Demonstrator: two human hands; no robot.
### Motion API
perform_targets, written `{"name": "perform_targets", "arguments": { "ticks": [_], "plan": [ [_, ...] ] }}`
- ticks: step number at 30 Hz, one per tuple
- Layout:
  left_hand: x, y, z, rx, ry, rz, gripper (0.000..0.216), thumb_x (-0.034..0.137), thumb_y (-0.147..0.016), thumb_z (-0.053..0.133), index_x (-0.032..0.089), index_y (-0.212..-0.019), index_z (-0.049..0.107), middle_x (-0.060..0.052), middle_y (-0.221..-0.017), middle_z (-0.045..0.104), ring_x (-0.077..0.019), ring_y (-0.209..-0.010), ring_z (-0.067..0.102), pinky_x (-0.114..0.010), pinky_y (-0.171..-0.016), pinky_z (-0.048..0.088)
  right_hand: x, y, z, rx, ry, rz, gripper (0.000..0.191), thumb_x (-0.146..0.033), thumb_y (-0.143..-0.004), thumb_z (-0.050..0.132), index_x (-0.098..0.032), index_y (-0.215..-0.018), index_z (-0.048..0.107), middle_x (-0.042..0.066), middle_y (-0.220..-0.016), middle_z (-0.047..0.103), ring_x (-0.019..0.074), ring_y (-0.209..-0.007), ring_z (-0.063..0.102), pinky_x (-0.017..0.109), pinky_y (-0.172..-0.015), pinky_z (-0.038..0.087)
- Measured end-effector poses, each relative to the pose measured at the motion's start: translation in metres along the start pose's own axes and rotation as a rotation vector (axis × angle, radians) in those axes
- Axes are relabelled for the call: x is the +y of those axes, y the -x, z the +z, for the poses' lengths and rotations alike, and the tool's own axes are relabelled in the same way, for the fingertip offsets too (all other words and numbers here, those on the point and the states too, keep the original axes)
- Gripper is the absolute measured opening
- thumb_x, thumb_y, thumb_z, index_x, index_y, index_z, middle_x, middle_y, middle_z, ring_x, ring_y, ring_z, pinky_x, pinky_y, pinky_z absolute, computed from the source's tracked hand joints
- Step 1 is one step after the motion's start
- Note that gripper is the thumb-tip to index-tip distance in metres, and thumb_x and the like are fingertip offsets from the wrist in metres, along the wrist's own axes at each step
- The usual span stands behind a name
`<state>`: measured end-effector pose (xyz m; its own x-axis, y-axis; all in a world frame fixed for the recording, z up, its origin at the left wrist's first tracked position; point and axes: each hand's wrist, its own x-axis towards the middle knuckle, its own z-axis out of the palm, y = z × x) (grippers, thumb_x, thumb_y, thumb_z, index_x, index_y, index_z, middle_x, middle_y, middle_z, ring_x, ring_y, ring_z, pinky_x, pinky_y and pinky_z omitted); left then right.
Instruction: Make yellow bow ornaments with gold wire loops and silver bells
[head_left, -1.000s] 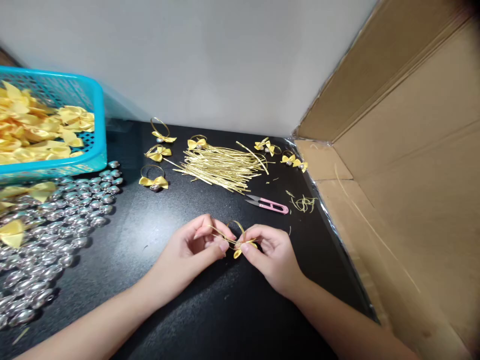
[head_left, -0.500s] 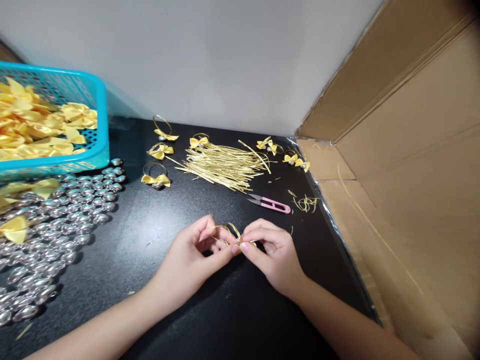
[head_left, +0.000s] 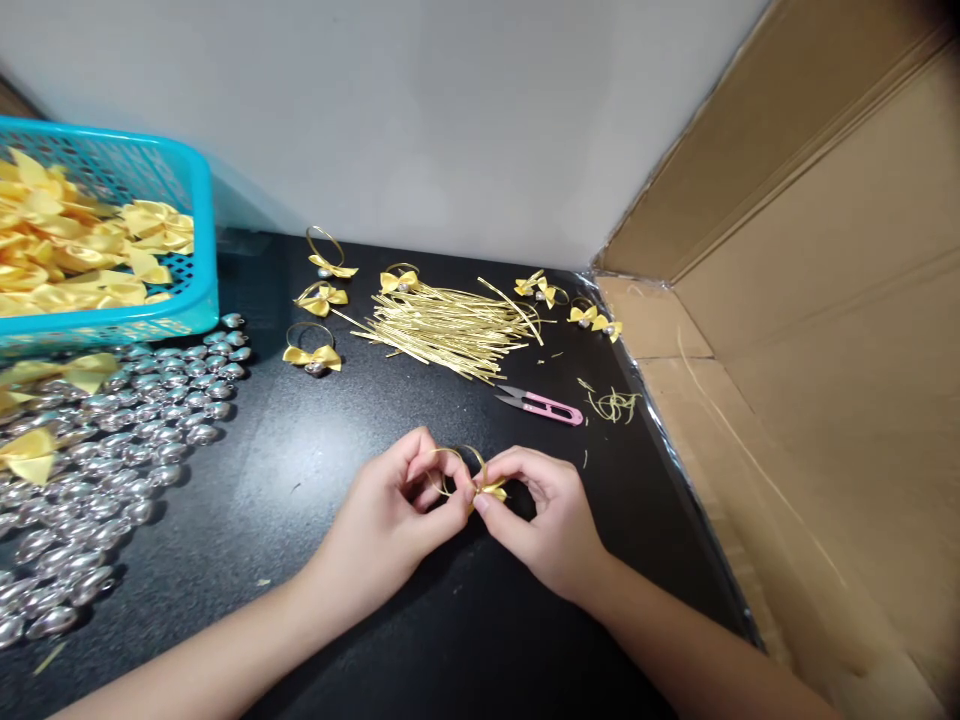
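Note:
My left hand [head_left: 401, 510] and my right hand [head_left: 544, 515] meet over the black table [head_left: 315, 470], fingertips pinched together. Between them is a small yellow ribbon bow [head_left: 491, 490] with a thin gold wire loop [head_left: 454, 465] curling above the left fingers. The left hand pinches the wire loop, the right hand pinches the bow. A bundle of gold wire ties [head_left: 450, 325] lies farther back. Pink thread snips [head_left: 544, 405] lie just beyond my right hand.
A turquoise basket [head_left: 191, 300] of yellow bows stands at the far left. Several silver beads [head_left: 112, 450] spread below it. Finished bow rings [head_left: 311, 355] lie near the wire ties, more [head_left: 592, 318] by the cardboard box [head_left: 810, 350] on the right. Wire scraps [head_left: 611, 405] lie beside the snips.
The wire ends have been drawn into a tighter round loop at the bow. Both hands stayed together in nearly the same spot.

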<state>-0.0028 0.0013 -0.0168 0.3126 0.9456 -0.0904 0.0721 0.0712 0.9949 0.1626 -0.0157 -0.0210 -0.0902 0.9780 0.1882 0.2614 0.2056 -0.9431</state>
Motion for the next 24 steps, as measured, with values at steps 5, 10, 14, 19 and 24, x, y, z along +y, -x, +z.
{"name": "perform_targets", "arguments": {
  "ticks": [5,10,14,19,24],
  "plan": [
    [-0.0017,0.0034,-0.0022,0.029,-0.272,0.276,0.04,0.008,-0.08,0.058,0.024,-0.068,0.024,0.006,-0.066,0.066,-0.0075,-0.055,0.051,-0.018,-0.05,0.037,-0.0034,-0.0001,-0.0003,0.008,0.073,-0.029,0.009,-0.007,-0.07,0.064,-0.016,-0.068,0.062,0.002,-0.066,0.066,0.0134,-0.06,0.062,0.025,-0.061,0.05],
    [-0.0054,0.0076,-0.0038,0.01,-0.397,0.41,0.04,0.008,-0.082,0.06,0.023,-0.07,0.026,0.007,-0.07,0.067,-0.0069,-0.06,0.061,-0.015,-0.055,0.044,-0.0035,0.0012,0.001,0.009,0.116,-0.061,0.011,-0.006,-0.067,0.059,-0.017,-0.065,0.058,0.003,-0.064,0.063,0.0145,-0.06,0.06,0.026,-0.06,0.048],
    [-0.0054,0.0081,-0.0029,0.012,-0.412,0.426,0.038,0.009,-0.083,0.059,0.024,-0.07,0.026,0.007,-0.069,0.065,-0.0071,-0.061,0.062,-0.015,-0.056,0.045,-0.0021,0.0028,0.0027,0.035,0.139,-0.085,0.012,-0.008,-0.068,0.058,-0.019,-0.064,0.056,0.002,-0.064,0.061,0.0145,-0.06,0.059,0.026,-0.059,0.047],
    [-0.0012,0.0064,0.0002,-0.005,-0.378,0.378,0.038,0.009,-0.083,0.058,0.024,-0.07,0.026,0.006,-0.068,0.064,-0.0087,-0.062,0.063,-0.016,-0.055,0.044,-0.003,0.0026,0.0034,0.055,0.148,-0.093,0.014,-0.009,-0.067,0.058,-0.021,-0.062,0.052,0.0,-0.062,0.058,0.0138,-0.058,0.057,0.025,-0.056,0.045],
    [0.0027,0.0058,0.0021,-0.005,-0.352,0.34,0.039,0.009,-0.082,0.058,0.025,-0.069,0.026,0.005,-0.067,0.064,-0.0103,-0.063,0.064,-0.017,-0.055,0.045,-0.0041,0.0023,0.0037,0.06,0.147,-0.076,0.015,-0.01,-0.066,0.056,-0.022,-0.061,0.05,-0.002,-0.06,0.055,0.0134,-0.056,0.054,0.025,-0.054,0.043]
  ]
}}
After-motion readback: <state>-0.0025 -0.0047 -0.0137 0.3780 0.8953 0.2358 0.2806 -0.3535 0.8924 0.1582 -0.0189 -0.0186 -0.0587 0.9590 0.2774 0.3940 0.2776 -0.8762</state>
